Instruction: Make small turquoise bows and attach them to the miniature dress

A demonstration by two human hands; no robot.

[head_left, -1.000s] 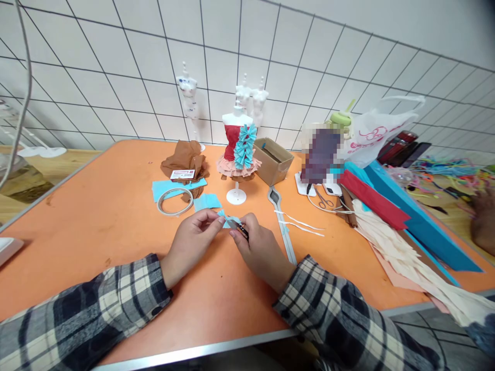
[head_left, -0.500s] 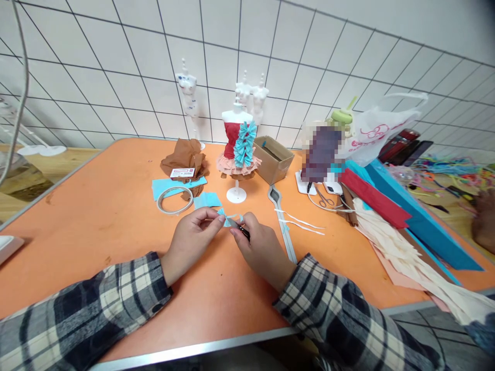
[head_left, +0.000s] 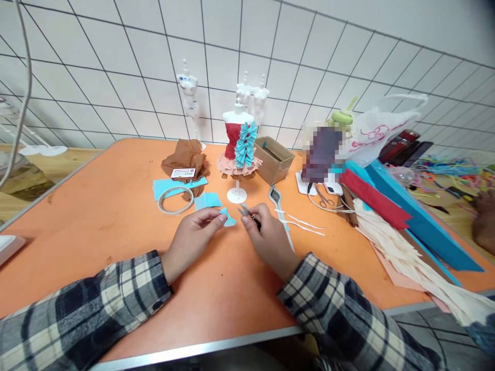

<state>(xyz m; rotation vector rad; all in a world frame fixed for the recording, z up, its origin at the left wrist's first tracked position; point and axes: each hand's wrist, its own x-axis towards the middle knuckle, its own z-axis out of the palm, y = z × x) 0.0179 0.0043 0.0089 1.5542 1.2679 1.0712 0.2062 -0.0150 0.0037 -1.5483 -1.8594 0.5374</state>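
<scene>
My left hand (head_left: 195, 234) pinches a small gathered piece of light-blue crepe paper (head_left: 228, 219) between thumb and fingertips. To its right, my right hand (head_left: 266, 234) is closed around small black-handled scissors (head_left: 244, 211), their grey blades pointing up and left, apart from the paper. Just beyond my hands stands a small mannequin (head_left: 237, 116) on a white base, dressed in a red bodice, a light-blue ruffle and a pink ruffled skirt with brown beneath. A folded blue paper piece (head_left: 209, 200) lies beside my left fingers.
A tape roll (head_left: 176, 211), crumpled brown paper (head_left: 185, 154) and a small labelled box (head_left: 183, 173) lie left. Behind are white mannequins (head_left: 188, 90) and a cardboard box (head_left: 275, 162). On the right are scissors (head_left: 327, 199), a red paper roll (head_left: 375, 198) and another person's hand (head_left: 484, 221).
My right hand has moved right with the scissors, drawing the blades away from the blue paper. The left hand still holds the paper in nearly the same place.
</scene>
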